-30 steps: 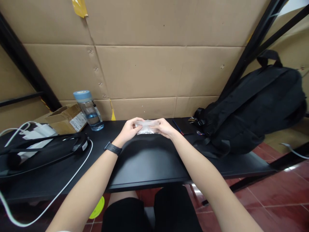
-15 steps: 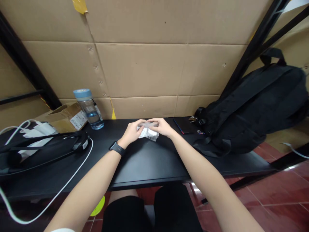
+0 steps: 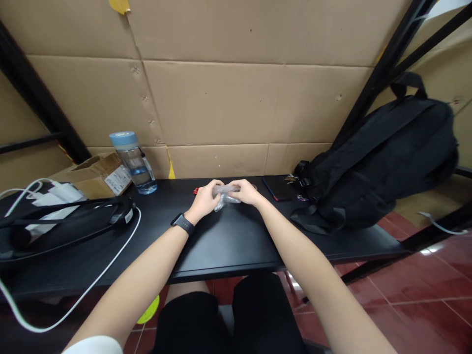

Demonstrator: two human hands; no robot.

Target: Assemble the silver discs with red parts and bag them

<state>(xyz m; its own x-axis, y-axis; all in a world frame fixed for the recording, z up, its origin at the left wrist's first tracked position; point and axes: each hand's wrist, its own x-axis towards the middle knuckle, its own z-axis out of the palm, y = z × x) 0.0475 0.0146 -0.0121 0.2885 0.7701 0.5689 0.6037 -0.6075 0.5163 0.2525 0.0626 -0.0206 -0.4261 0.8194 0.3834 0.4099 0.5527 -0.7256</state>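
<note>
Over the middle of the black table (image 3: 224, 246), my two hands hold a crinkled clear plastic bag (image 3: 224, 191) between them. My left hand (image 3: 205, 199), with a dark watch on its wrist, is closed on the bag's left end. At the other end, my right hand (image 3: 246, 191) pinches the plastic between thumb and fingers. A loose, shiny part of the bag hangs below the thumbs. Whatever is inside cannot be made out. Just behind my left hand a small red object (image 3: 196, 190) peeks out, mostly hidden.
To the left stand a water bottle (image 3: 134, 164), an open cardboard box (image 3: 98, 177) and a black bag (image 3: 70, 223) with white chargers and a cable. A black backpack (image 3: 379, 152) leans at the right, beside a dark flat notebook-like item (image 3: 278, 189) and keys (image 3: 291, 178).
Both hands have shifted the bag slightly; its shiny lower part now hangs narrower and more bunched. The red object has come into view by my left hand. The camera view has moved a little.
</note>
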